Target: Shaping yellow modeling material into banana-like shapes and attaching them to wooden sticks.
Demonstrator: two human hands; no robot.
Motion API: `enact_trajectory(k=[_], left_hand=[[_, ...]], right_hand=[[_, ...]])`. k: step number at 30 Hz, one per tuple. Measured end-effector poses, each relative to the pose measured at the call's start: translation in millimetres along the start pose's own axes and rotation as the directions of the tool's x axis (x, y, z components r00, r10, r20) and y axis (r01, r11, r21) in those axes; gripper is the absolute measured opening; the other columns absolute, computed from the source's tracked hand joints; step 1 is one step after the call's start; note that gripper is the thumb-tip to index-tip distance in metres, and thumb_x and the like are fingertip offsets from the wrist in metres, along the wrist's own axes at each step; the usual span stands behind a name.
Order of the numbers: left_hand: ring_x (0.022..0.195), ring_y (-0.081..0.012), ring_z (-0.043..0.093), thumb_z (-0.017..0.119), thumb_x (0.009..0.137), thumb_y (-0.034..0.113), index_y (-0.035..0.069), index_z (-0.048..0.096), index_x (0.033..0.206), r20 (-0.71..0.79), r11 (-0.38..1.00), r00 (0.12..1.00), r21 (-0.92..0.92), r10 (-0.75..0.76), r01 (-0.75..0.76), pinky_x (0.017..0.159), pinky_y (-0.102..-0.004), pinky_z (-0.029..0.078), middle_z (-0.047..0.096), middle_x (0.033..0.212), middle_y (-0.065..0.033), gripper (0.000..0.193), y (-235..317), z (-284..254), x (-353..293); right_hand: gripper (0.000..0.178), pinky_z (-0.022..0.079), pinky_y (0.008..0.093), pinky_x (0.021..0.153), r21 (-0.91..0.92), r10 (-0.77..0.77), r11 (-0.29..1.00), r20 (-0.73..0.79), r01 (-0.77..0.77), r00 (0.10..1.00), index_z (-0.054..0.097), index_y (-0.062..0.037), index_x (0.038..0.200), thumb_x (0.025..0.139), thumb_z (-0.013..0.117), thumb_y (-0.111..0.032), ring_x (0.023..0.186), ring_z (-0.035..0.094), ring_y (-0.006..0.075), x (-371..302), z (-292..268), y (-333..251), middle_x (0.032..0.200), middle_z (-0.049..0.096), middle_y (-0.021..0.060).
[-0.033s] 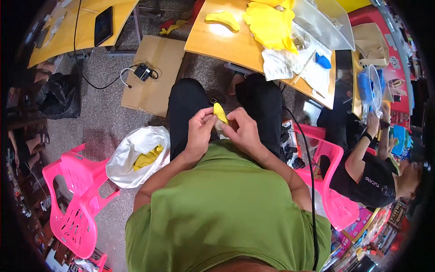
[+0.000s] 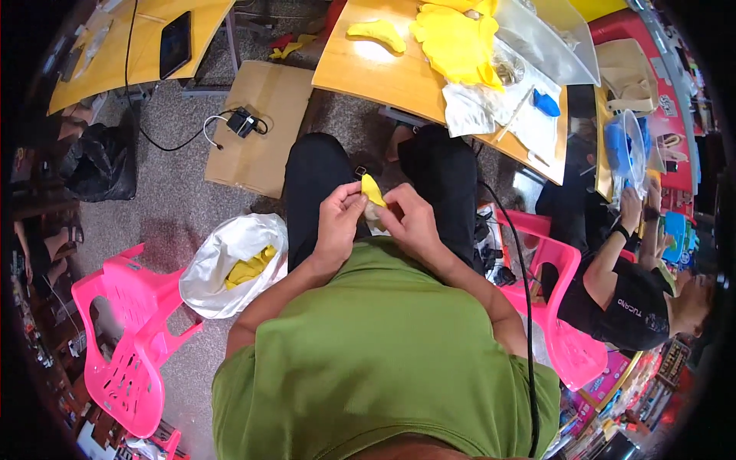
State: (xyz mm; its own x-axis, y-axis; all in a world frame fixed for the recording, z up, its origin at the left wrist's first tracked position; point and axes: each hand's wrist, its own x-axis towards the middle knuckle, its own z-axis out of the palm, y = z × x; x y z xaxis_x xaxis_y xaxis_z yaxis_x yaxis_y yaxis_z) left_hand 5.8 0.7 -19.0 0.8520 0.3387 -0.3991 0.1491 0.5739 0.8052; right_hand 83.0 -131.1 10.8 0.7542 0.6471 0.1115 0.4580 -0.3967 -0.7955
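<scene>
Over my lap, a small yellow fabric piece with a pointed tip is held up between my two hands. A pale, whitish bit, perhaps stuffing, shows at its lower end, partly covered by fingers. My left hand pinches the piece on its left side with thumb and fingertips. From the other side, the thumb and bent fingers of my right hand close on its lower edge. On the wooden table ahead lies a plump yellow banana-shaped piece, beside a pile of flat yellow cloth pieces.
At my left stand a white sack holding yellow pieces and a pink chair. A cardboard sheet with a black adapter lies on the floor. A black cable runs down my right side. A co-worker sits at right.
</scene>
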Motion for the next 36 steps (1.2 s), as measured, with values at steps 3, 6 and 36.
enact_trajectory(k=[3, 6, 36], left_hand=[[0.084, -0.011, 0.06, 0.051, 0.094, 0.011, -0.003, 0.053, 0.116, 0.044, 0.987, 0.995, -0.133, -0.087, 0.092, 0.075, -0.0243, 0.049, 0.061, 0.101, -0.0087, 0.026, 2.5, -0.6, -1.7], [0.088, -0.0129, 0.06, 0.049, 0.095, 0.016, -0.001, 0.052, 0.119, 0.107, 0.957, 0.989, -0.26, -0.102, 0.127, 0.079, -0.0269, 0.049, 0.061, 0.104, -0.008, 0.029, 6.9, 0.2, -2.7], [0.079, -0.0071, 0.059, 0.059, 0.089, 0.007, 0.005, 0.06, 0.104, 0.117, 0.919, 0.993, -0.389, -0.01, 0.055, 0.067, -0.0194, 0.047, 0.064, 0.092, -0.0018, 0.015, -8.2, 5.4, 13.2]], right_hand=[[0.01, 0.045, 0.0282, 0.052, 0.15, 0.038, 0.988, -0.009, -0.036, 0.999, 0.058, 0.0007, 0.083, 0.08, 0.063, -0.008, 0.057, 0.057, 0.0196, -0.5, -1.0, 13.6, 0.074, 0.054, 0.0118], [0.01, 0.045, 0.0304, 0.054, 0.531, 0.238, 0.797, 0.165, -0.289, 0.957, 0.059, 0.0015, 0.084, 0.081, 0.061, -0.007, 0.059, 0.057, 0.0239, 0.6, -6.0, 10.6, 0.074, 0.055, 0.0135], [0.009, 0.042, 0.0253, 0.051, 0.053, -0.027, 0.998, -0.155, 0.035, 0.988, 0.061, -0.0022, 0.078, 0.072, 0.068, -0.001, 0.06, 0.052, 0.0163, 7.4, -5.6, -10.8, 0.078, 0.053, 0.0087]])
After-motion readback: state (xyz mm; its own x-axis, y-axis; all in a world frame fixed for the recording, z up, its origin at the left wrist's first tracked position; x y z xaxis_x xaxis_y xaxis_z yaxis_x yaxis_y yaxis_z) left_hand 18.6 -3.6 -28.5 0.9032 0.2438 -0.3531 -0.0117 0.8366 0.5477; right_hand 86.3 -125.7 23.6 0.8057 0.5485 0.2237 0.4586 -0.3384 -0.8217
